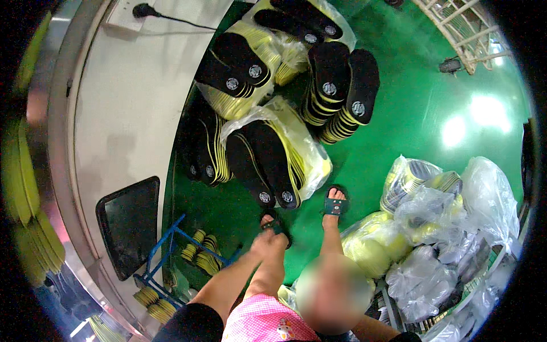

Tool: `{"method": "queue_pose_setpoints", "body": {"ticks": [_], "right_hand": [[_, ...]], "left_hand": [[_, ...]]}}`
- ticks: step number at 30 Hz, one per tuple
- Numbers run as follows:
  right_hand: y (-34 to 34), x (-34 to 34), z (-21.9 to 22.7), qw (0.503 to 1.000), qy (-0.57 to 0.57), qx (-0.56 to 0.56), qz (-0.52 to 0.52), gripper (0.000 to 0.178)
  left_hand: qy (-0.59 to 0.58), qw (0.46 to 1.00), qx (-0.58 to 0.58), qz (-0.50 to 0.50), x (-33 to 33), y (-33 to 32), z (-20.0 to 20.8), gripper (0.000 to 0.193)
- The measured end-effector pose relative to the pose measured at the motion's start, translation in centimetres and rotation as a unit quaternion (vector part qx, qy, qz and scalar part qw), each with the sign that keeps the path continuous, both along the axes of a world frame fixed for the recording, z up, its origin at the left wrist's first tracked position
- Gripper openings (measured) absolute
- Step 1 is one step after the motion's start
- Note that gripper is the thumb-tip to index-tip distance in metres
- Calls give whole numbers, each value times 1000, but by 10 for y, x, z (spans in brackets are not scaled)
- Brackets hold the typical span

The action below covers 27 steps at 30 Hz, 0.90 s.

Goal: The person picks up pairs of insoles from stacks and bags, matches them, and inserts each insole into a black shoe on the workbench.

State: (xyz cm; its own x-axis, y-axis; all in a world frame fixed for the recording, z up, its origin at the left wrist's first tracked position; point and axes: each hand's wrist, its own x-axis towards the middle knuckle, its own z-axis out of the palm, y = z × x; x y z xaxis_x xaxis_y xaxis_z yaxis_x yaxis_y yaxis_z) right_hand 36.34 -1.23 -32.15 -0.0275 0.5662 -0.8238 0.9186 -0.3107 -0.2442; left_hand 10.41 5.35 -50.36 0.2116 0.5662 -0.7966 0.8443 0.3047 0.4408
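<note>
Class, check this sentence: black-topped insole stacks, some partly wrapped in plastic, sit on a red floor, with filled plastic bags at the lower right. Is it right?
Not quite: the floor is green, not red, as the head view shows. The black-topped insole stacks and the filled plastic bags are as described.

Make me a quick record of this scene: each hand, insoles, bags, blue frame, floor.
Left hand: blurred, close to the left sandal; whether it holds anything is unclear
Right hand: not visible
Insoles: black-and-yellow stacks, some in clear plastic
Plastic bags: piled at lower right
Blue frame: lower left, beside more insole stacks
Floor: green, shiny
</note>
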Motion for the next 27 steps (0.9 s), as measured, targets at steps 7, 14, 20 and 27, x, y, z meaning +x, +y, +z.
{"method": "queue_pose_setpoints", "body": {"ticks": [7, 14, 20, 27], "right_hand": [[-67, 7, -63, 985, 121, 57, -106, 29], [-64, 12, -61, 995, 83, 50, -8, 18], [-77, 13, -80, 989, 64, 128, 28, 19], [51, 25, -19, 989, 140, -15, 47, 27]], "left_hand": [[-8, 785, -213, -581, 49, -86, 63, 21], [3, 744, -194, -639, 66, -89, 77, 26], [10, 741, -236, -629, 61, -49, 81, 18], [8, 796, -302, -525, 55, 28, 91, 13]]}}
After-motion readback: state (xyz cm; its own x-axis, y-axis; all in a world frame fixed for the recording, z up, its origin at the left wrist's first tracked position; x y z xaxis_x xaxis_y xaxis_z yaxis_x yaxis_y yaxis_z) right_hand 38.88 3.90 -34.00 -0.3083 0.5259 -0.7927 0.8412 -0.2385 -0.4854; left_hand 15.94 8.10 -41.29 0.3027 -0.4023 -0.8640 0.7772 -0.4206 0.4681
